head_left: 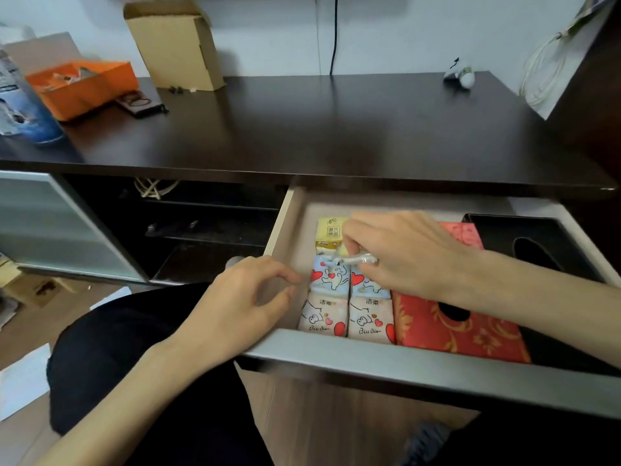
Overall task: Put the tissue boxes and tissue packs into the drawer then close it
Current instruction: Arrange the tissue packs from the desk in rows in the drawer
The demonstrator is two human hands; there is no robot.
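Clear-wrapped pack (356, 259) pinched in right hand (403, 253) above drawer (420, 368); left hand (242, 307) loose; could jam shutting if proud.

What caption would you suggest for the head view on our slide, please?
Right hand arranges tissue packs beside a red tissue box in the open drawer.
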